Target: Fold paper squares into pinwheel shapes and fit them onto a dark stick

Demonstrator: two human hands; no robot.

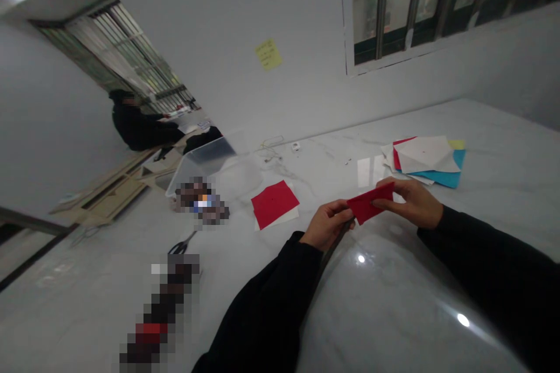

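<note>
A small red paper rectangle [366,203] is pinched between both hands, its long axis running 8 to 2 o'clock. The left hand [326,224] and right hand [409,204] each hold one end. One red paper sheet [273,204] lies at 9 o'clock, one multicoloured paper pile [424,157] at 2 o'clock, on the white marble worktop [385,309].

Red paper [366,203] matt; marble tabletop [394,309] glossy, smooth (grey-veined); scissor blades [188,239] metal.

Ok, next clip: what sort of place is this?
Probably an indoor craft workroom: red paper held by the left hand and right hand, loose coloured sheets and scissors on a marble-look table.
</note>
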